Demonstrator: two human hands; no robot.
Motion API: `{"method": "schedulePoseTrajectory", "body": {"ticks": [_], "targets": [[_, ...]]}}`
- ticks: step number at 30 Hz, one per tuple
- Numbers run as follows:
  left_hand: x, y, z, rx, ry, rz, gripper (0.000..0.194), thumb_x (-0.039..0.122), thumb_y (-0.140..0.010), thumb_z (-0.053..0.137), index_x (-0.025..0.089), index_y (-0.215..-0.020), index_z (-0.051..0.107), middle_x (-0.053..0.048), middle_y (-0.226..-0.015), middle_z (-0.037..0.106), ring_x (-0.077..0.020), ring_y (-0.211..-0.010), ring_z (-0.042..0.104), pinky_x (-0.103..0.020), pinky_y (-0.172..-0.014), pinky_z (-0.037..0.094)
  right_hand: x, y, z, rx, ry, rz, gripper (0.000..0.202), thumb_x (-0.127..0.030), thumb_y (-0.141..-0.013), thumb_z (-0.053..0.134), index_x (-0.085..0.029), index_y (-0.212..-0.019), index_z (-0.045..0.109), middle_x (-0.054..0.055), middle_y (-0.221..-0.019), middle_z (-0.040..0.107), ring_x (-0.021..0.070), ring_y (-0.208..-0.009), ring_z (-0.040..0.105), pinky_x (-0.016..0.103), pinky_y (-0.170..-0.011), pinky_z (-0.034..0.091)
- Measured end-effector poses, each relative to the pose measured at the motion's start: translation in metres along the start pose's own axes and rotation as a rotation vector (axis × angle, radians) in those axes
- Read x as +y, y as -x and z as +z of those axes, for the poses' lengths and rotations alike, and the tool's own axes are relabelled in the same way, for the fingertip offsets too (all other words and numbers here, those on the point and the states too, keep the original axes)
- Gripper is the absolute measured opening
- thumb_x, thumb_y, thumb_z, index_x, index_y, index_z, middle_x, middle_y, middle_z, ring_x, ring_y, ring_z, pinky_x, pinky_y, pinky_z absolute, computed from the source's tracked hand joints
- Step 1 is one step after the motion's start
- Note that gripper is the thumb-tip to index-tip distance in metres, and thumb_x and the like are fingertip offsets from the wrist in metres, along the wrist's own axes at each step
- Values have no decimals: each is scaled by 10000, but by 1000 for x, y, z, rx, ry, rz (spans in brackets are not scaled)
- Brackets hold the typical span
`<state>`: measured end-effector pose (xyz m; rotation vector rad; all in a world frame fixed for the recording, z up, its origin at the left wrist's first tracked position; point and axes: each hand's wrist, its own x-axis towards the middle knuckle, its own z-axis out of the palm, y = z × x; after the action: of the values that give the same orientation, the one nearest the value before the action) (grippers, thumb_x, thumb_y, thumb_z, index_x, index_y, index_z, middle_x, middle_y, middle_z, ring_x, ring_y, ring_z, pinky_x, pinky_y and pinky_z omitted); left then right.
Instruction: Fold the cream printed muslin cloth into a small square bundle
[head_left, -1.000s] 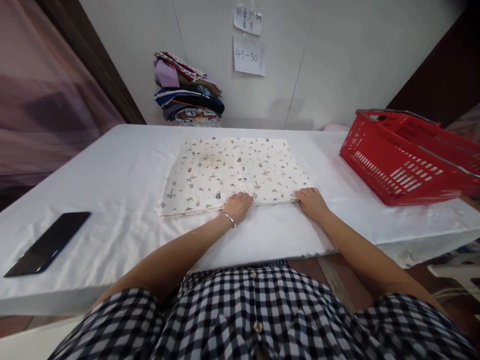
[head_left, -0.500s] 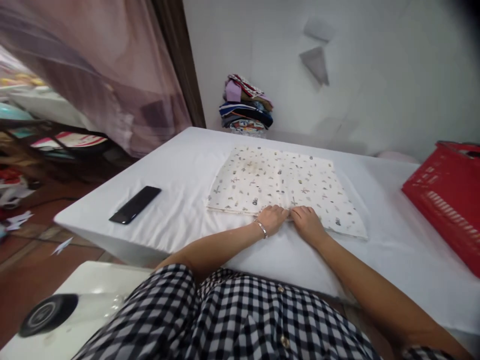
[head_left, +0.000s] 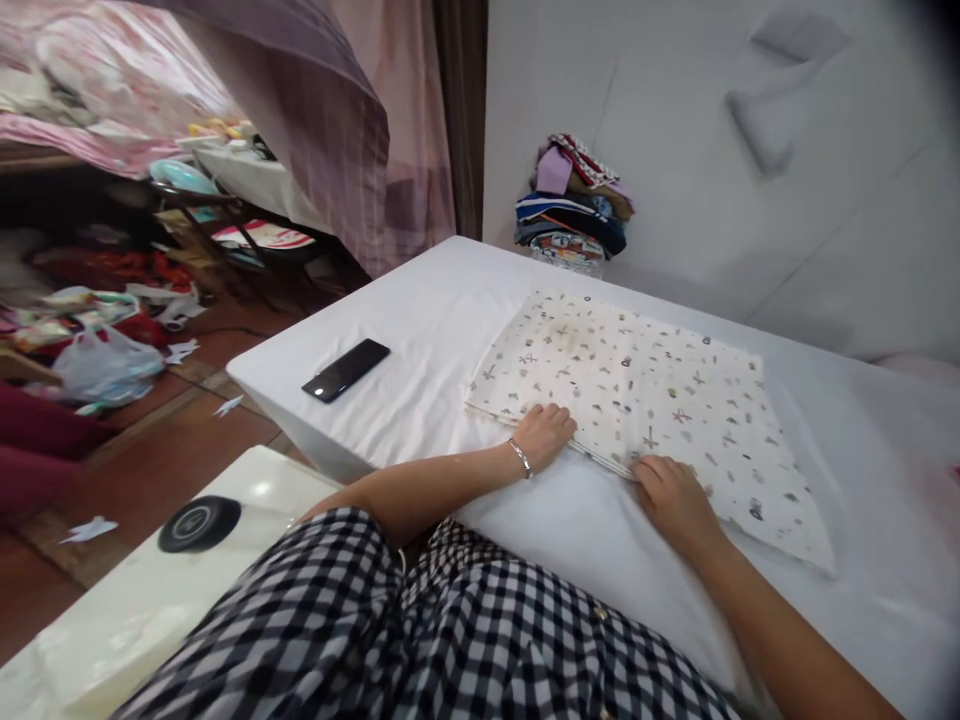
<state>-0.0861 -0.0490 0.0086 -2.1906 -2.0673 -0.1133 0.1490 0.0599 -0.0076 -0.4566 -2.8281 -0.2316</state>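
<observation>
A white cloth with small printed figures lies folded in layers on the white-covered table. A faint brownish stain marks its upper left part. My left hand, with a silver bracelet at the wrist, has its fingers closed on the cloth's near edge, left of the middle. Further right along the same edge, my right hand pinches the cloth between thumb and fingers. The thumb tips are partly hidden. Between the hands, the stacked layers of the edge show.
A black phone lies on the table's left part. Folded clothes are piled beyond the far edge. At lower left stands a white surface with a round black object. Bags and scraps litter the floor at left.
My hands have moved apart along the cloth's near edge, the right one going rightward. The view has turned left, so the red basket has left the picture and more floor shows.
</observation>
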Motion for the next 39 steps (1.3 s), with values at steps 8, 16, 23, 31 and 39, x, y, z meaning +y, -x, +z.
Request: {"method": "schedulePoseTrajectory", "body": {"ticks": [8,16,23,31,39], "targets": [[-30,29,-4,4,59,-138,194,38,-820,424,157,-937,525,-93,-956,543,-225,-896,478,-365,-717,360,-24,-33,-4,16,1,-10,288,-80,-795,460,-200,-1022,591,103,-1014,613,243,-903,517,353,-734,347],[-40,34,0,46,74,-121,172,61,-843,412,172,-878,539,-60,-910,571,-213,-868,497,-357,-729,383,-46,-65,14,50,-100,-135,199,-79,-836,438,-179,-886,602,83,-856,589,209,-780,511,322,-675,393],[-95,56,-15,16,58,-394,237,30,-814,392,173,-836,580,-64,-896,606,-219,-890,534,-357,-785,394,-53,-62,18,75,-205,-37,193,-117,-800,446,-254,-846,575,38,-825,589,210,-721,539,333,-638,460],[-131,82,-16,52,144,-524,289,76,-788,370,217,-830,617,-46,-913,636,-208,-912,584,-350,-809,430,-55,-64,22,49,-235,21,212,-174,-793,427,-274,-875,595,22,-815,611,198,-714,545,328,-623,467],[-133,83,-22,32,551,-902,362,353,-834,333,193,-1085,539,-58,-1023,673,-225,-913,639,-333,-808,476,-48,-47,9,48,-307,75,391,-254,-827,423,-291,-1203,525,33,-1078,635,224,-940,584,378,-790,513]]}}
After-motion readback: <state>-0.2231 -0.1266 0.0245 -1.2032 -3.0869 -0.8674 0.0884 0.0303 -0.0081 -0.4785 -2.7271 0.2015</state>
